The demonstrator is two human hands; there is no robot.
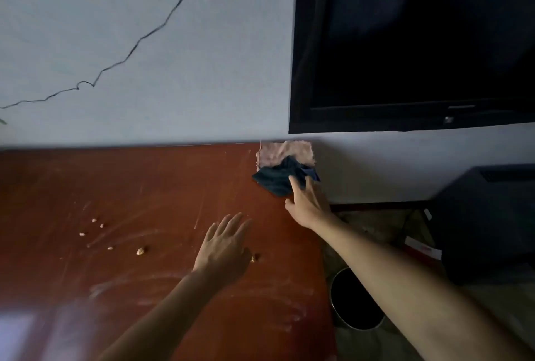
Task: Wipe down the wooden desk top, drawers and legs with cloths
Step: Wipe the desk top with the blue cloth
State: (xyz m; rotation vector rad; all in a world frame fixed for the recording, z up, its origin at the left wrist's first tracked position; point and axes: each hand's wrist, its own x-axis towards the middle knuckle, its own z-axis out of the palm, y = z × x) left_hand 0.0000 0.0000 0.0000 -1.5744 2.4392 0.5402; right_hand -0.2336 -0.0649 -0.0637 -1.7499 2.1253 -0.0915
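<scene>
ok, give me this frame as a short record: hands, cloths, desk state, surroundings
left hand: open, fingers spread, over the desk top
right hand: reaching to the dark blue cloth, fingers on it, grip unclear
pink cloth: far right corner, against the wall, partly under the blue one
desk top: reddish wood, dusty smears, scattered crumbs
surroundings: TV on the wall, round bin on the floor right of the desk
</scene>
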